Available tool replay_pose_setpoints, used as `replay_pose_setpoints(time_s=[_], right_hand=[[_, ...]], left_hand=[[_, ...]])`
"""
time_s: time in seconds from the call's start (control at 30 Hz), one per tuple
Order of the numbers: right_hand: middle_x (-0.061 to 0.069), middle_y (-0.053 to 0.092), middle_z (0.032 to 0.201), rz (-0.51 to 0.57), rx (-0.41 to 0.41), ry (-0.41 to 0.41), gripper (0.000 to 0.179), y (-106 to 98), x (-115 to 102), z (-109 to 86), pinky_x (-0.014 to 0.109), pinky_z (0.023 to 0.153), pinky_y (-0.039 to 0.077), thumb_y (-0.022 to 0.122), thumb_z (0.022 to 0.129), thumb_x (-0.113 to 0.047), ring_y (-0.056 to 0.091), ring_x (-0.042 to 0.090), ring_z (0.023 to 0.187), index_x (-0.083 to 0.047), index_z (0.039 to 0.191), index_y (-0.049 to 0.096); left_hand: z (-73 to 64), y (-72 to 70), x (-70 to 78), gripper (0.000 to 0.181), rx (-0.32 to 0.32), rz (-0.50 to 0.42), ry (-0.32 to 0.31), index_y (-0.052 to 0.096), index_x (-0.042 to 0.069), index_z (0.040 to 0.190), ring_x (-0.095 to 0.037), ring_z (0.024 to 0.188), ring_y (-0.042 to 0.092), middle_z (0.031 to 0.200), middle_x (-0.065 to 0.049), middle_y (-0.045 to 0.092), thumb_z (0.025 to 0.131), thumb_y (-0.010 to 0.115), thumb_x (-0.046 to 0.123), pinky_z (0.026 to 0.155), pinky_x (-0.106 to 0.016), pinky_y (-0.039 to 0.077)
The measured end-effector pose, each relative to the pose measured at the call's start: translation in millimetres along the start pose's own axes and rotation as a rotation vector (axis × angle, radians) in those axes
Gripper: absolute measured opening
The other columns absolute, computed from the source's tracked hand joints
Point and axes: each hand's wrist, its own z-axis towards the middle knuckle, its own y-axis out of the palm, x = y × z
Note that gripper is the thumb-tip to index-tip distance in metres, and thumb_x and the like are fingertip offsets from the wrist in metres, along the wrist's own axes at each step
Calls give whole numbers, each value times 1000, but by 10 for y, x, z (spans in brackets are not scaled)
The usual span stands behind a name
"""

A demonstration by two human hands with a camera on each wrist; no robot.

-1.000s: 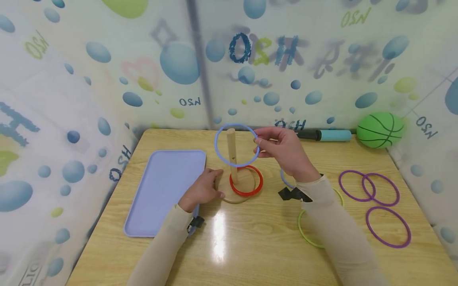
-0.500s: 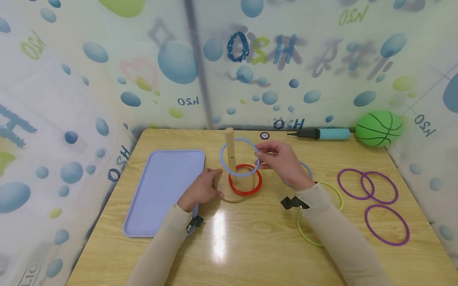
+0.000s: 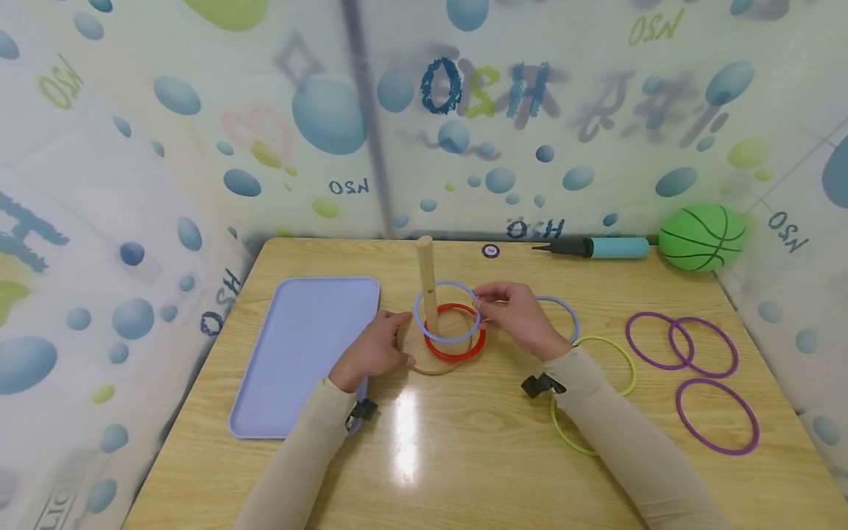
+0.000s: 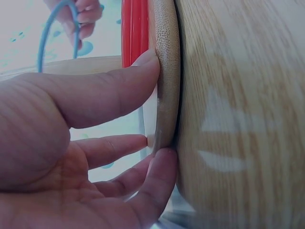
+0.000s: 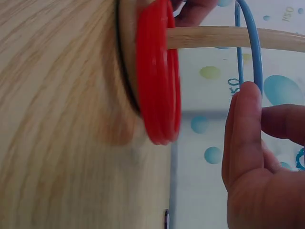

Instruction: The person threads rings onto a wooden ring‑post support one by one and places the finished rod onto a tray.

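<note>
The right hand [image 3: 523, 316] pinches a light blue ring [image 3: 447, 341] between thumb and fingers. That ring encircles the upright wooden peg [image 3: 427, 276] and hangs partway down it, above the red rings. Several red rings [image 5: 157, 76] lie stacked around the peg on the round wooden base [image 3: 433, 369]. At the base's left side, the left hand [image 3: 376, 347] holds its edge, thumb and fingertips spread along the rim [image 4: 167, 95] in the left wrist view.
A pale blue tray [image 3: 298, 353] lies left. To the right are another blue ring [image 3: 575, 316], yellow-green rings [image 3: 632, 372] and purple rings [image 3: 755, 427]. A hand pump [image 3: 616, 248], a green ball [image 3: 702, 237] and a small round disc [image 3: 490, 251] sit along the back of the table.
The right hand has lowered the blue ring from around the peg's top to partway down it, closer to the red rings. The left hand stays at the base.
</note>
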Motion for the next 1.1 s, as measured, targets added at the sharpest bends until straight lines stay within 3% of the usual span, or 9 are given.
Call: replay_pose_setpoints(time_s=[0.47, 0.83, 1.1], right_hand=[[30, 67, 126, -32, -22, 63, 36, -45, 146, 33, 34, 81, 65, 64, 103, -5, 73, 23, 95, 9, 136, 62], [25, 68, 120, -84, -49, 89, 36, -72, 211, 50, 35, 79, 66, 63, 103, -3, 70, 15, 86, 10, 136, 61], [21, 69, 114, -154, -50, 122, 37, -82, 247, 69, 33, 78, 65, 67, 101, -6, 71, 14, 82, 8, 135, 63]], left_hand=[[1, -12, 4, 88, 2, 11, 4, 49, -3, 155, -39, 131, 54, 145, -29, 52, 80, 92, 11, 112, -51, 47], [14, 1, -15, 88, -4, 22, -5, 48, -3, 156, -36, 124, 55, 143, -28, 53, 81, 92, 12, 108, -50, 49], [22, 14, -31, 88, -17, 21, -5, 46, -4, 157, -38, 134, 53, 148, -28, 50, 83, 90, 12, 109, -49, 48]])
